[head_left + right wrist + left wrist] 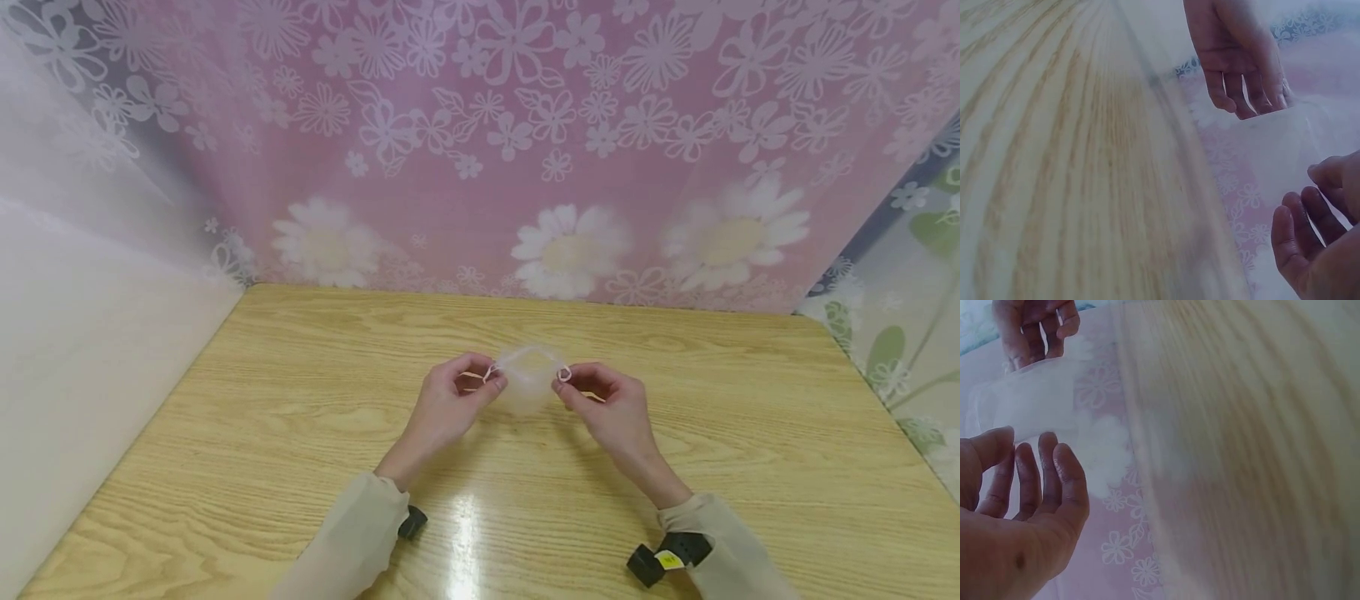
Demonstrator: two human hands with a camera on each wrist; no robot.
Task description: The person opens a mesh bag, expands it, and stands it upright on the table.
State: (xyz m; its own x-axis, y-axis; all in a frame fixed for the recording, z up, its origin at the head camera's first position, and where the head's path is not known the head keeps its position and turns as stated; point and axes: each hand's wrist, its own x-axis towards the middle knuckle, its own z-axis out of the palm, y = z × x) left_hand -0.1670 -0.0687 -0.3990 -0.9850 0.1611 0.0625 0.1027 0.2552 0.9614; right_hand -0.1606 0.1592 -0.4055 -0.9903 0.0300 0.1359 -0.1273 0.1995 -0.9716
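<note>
Between the two hands hangs a small sheer white drawstring pouch (525, 392), its mouth spread apart above the table. My left hand (450, 404) pinches the pouch's left edge between thumb and fingers, where a thin white cord (490, 372) sticks out. On the other side my right hand (611, 408) pinches the right edge beside a looped end of white cord (564, 374). In the left wrist view the pouch (1035, 400) stretches between both hands. From the right wrist the same see-through pouch (1279, 150) shows, and no contents can be made out inside.
Under the hands lies a wood-grain table (300, 467) with a bright glare spot near its front. A pink flowered curtain (435, 183) hangs along the back edge. White cloth (97, 333) closes the left side, and a leaf-patterned one (900, 333) the right.
</note>
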